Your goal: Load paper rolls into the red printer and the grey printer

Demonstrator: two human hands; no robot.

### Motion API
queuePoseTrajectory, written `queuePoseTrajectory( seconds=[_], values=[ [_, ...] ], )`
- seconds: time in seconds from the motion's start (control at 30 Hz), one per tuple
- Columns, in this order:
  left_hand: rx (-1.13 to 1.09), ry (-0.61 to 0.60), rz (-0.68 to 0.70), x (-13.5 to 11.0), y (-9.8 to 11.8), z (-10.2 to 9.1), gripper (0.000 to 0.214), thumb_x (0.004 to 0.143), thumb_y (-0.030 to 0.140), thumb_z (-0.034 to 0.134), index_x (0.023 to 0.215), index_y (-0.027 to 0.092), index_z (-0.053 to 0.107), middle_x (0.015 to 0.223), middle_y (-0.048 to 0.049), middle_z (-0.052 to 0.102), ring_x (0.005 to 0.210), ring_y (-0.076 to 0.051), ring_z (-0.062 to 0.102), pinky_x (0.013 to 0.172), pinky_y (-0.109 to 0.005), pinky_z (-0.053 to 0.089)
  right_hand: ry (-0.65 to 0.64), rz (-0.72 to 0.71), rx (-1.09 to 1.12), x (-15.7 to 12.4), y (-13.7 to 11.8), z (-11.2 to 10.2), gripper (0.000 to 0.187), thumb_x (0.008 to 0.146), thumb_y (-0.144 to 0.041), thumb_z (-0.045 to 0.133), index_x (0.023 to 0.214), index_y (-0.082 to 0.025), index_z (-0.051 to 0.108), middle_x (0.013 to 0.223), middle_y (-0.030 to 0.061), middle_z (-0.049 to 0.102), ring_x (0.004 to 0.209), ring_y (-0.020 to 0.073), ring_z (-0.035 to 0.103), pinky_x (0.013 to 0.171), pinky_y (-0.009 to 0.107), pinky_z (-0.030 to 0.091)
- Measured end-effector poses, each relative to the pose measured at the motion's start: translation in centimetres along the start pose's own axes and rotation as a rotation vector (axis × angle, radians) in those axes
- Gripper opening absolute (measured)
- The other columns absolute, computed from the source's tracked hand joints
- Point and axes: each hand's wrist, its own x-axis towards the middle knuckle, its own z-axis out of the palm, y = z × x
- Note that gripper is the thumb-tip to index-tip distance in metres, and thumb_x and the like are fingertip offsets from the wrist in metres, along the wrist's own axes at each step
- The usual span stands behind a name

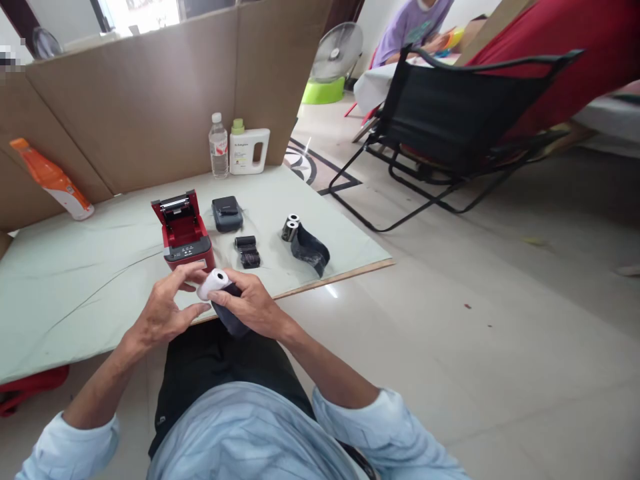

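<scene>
Above the table's front edge, my right hand grips a white paper roll with a dark core hole. A dark strip hangs below the roll, under my right fingers. My left hand curves around the roll's left side, thumb and fingers apart; whether its fingertips touch the roll I cannot tell. Just beyond my hands stands a red and black receipt printer, its lid raised and its paper bay showing. Small dark-wrapped rolls lie right of it. Farther right are two more rolls beside a loose dark strip.
A dark grey device sits behind the wrapped rolls. Along the cardboard wall stand a water bottle, a white jug and a leaning orange bottle. A black folding chair and a fan are beyond the table.
</scene>
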Motion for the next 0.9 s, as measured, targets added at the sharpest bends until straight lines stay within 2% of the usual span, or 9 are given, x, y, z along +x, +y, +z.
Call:
queuePoseTrajectory(
  seconds=[0.1,0.17,0.27,0.4,0.53,0.6,0.7,0.77,0.9],
  values=[
    [-0.053,0.038,-0.04,0.3,0.1,0.4,0.049,0.089,0.027,0.08,0.135,0.02,0.064,0.115,-0.0096,0.078,0.097,-0.021,0.077,0.083,-0.034,0.067,0.003,-0.085,-0.214,0.0,-1.0,-0.3,0.023,0.094,-0.039,0.073,0.108,-0.02,0.075,0.094,0.0031,0.076,0.086,0.0201,0.065,0.083,0.032,0.049],
    [-0.028,0.054,-0.058,0.6,0.3,0.8,0.041,0.09,0.03,0.08,0.128,0.019,0.067,0.109,-0.0086,0.078,0.091,-0.02,0.076,0.081,-0.034,0.066,-0.012,-0.099,-0.251,-0.2,-0.9,-0.4,0.024,0.095,-0.038,0.072,0.112,-0.021,0.075,0.097,0.004,0.076,0.087,0.0207,0.066,0.083,0.032,0.049],
    [0.038,0.054,-0.062,1.1,0.5,1.3,0.03,0.092,0.028,0.077,0.12,0.018,0.069,0.104,-0.0075,0.079,0.086,-0.018,0.075,0.081,-0.032,0.064,0.019,-0.083,-0.196,-0.4,-0.3,-0.8,0.024,0.095,-0.035,0.072,0.114,-0.021,0.074,0.101,0.0043,0.077,0.092,0.0215,0.067,0.086,0.032,0.05],
    [0.127,0.045,-0.007,2.0,0.2,1.7,0.026,0.092,0.022,0.074,0.118,0.017,0.07,0.104,-0.0073,0.079,0.083,-0.017,0.073,0.078,-0.03,0.062,0.074,-0.042,-0.116,-0.1,0.5,-1.5,0.02,0.093,-0.035,0.072,0.107,-0.02,0.075,0.097,0.0028,0.076,0.091,0.0207,0.067,0.085,0.032,0.051],
    [0.22,0.053,0.016,3.1,0.0,1.8,0.023,0.092,0.016,0.071,0.115,0.018,0.071,0.102,-0.0071,0.079,0.086,-0.018,0.074,0.08,-0.031,0.061,0.098,-0.025,0.057,0.8,1.1,-2.0,0.029,0.092,-0.042,0.075,0.112,-0.021,0.075,0.102,0.0034,0.078,0.093,0.0207,0.07,0.084,0.032,0.055],
    [0.226,0.053,0.009,3.5,0.0,1.8,0.024,0.091,0.013,0.07,0.114,0.018,0.071,0.102,-0.0069,0.079,0.087,-0.019,0.074,0.081,-0.031,0.06,0.102,-0.024,0.129,1.2,1.4,-2.1,0.031,0.091,-0.045,0.076,0.111,-0.021,0.076,0.102,0.0035,0.078,0.093,0.0207,0.071,0.084,0.032,0.056],
    [0.19,0.048,-0.007,3.9,-0.1,1.9,0.024,0.089,0.012,0.071,0.113,0.019,0.071,0.101,-0.006,0.079,0.085,-0.018,0.073,0.079,-0.029,0.059,0.116,-0.027,0.121,1.4,1.6,-2.1,0.03,0.089,-0.046,0.08,0.106,-0.021,0.078,0.099,0.0026,0.078,0.092,0.0203,0.07,0.085,0.032,0.055],
    [0.151,0.043,-0.031,4.2,-0.1,1.9,0.023,0.087,0.011,0.072,0.108,0.019,0.071,0.097,-0.0045,0.078,0.081,-0.017,0.071,0.075,-0.028,0.057,0.103,-0.032,0.104,1.4,1.7,-2.3,0.03,0.088,-0.047,0.082,0.105,-0.022,0.079,0.099,0.0022,0.078,0.093,0.0203,0.069,0.087,0.032,0.054],
    [0.041,0.058,-0.124,4.5,0.1,1.3,0.024,0.082,0.008,0.075,0.104,0.019,0.072,0.095,-0.0026,0.078,0.082,-0.016,0.071,0.075,-0.026,0.057,-0.033,0.013,0.238,1.3,2.5,-3.8,0.046,0.087,-0.059,0.082,0.116,-0.023,0.079,0.104,0.0042,0.077,0.094,0.0206,0.069,0.088,0.032,0.054]
  ],
)
